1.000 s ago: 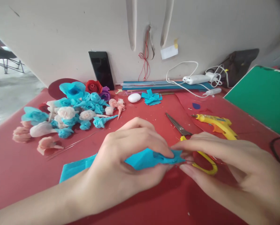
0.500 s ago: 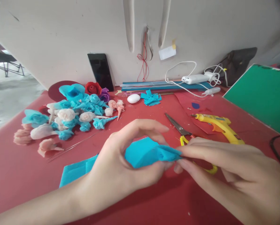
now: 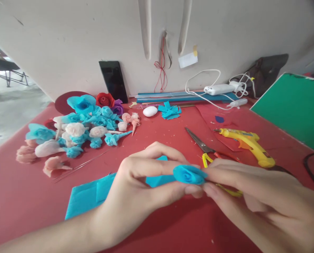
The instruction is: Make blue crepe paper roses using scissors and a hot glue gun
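Note:
A small blue crepe paper flower [image 3: 188, 174], rolled into a spiral, is held between both hands above the red table. My left hand [image 3: 143, 179] pinches its left side with thumb and fingers. On its right, my right hand [image 3: 251, 193] grips the base between thumb and forefinger; the base itself is hidden by the fingers. Behind and below my left hand lies blue crepe paper [image 3: 87, 196], partly covered by that hand and wrist. Scissors [image 3: 200, 142] with yellow and red handles lie just beyond my right hand, which covers part of them.
Finished paper flowers [image 3: 76, 130] in blue, white and pink are heaped at the left, near thin wires [image 3: 80, 167]. A yellow glue gun [image 3: 247, 142] lies at the right. A phone [image 3: 114, 82] leans on the wall; a green board [image 3: 293, 109] stands far right.
The blue paper has been wound into a rounder flower whose spiral now faces me. My left fingers have closed in from a wide curve to a pinch beside it.

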`<state>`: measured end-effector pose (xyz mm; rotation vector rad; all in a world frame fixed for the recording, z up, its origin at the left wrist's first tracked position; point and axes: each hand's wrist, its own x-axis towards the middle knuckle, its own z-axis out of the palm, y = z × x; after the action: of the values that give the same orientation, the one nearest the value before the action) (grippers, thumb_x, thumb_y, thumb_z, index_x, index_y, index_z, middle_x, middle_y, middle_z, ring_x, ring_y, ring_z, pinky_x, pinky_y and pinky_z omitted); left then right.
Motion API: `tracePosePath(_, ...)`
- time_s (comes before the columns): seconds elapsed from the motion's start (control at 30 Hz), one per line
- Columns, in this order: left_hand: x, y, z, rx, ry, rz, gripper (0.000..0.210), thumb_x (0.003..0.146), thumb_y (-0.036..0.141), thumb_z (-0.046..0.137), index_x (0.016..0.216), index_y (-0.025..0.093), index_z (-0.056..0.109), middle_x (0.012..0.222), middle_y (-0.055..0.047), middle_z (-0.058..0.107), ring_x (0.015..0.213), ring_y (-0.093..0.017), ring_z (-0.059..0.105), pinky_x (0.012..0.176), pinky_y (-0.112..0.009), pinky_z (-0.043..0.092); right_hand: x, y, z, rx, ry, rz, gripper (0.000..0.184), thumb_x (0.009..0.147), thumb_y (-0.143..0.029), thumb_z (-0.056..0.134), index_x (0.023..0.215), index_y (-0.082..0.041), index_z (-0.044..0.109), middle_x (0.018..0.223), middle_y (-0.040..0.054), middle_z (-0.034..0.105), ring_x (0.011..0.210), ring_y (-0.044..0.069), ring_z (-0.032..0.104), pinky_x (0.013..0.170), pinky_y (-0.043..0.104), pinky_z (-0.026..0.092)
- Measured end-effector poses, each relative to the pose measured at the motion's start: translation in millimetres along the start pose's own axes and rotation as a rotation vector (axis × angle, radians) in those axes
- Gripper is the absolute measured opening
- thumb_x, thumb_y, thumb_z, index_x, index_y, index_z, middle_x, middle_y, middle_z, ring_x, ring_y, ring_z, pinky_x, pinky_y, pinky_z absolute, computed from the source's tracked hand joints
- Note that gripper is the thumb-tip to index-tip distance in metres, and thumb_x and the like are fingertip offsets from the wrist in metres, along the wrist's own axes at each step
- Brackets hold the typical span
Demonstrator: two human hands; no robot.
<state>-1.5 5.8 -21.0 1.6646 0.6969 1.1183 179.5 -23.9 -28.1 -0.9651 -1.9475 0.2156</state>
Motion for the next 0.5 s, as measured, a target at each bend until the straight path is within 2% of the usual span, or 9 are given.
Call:
tracePosePath(0.13,-1.4,-0.3,1.2,-0.043,0.023,-0.074,0.009,0.069,0.013,0.076,0.07,0.023,0.077,0.076,0.0,0.061,0.064,-0.007,0.06,0.059,-0.01,0.055,-0.4,0.0,1.9,0.018,0.004,0.017,0.013,0.093,-0.027,0.05,0.082,-0.028,0.056,0.059,-0.0079,0.06,0.045,0.007,0.056,0.04,0.014,0.044)
tracePosePath(0.3,-0.9,-3.4,3.6,-0.147,0.01,-0.142,0.01,0.068,0.013,0.076,0.068,0.023,0.078,0.076,-0.002,0.059,0.064,-0.01,0.06,0.06,-0.016,0.057,-1.4,-2.5,3.0,-0.012,0.032,0.024,0.017,0.093,-0.031,0.051,0.078,-0.027,0.057,0.064,-0.0071,0.064,0.047,0.006,0.058,0.037,0.013,0.041)
tracePosePath(0.5,-4.3,-9.4,6.3,-0.306,-0.006,-0.2,0.013,0.071,0.016,0.076,0.079,0.026,0.078,0.081,-0.001,0.059,0.067,-0.009,0.059,0.064,-0.017,0.056,-2.3,-6.2,3.7,-0.002,0.001,0.067,0.016,0.094,-0.029,0.049,0.081,-0.027,0.059,0.072,-0.0082,0.067,0.053,0.005,0.061,0.04,0.01,0.041)
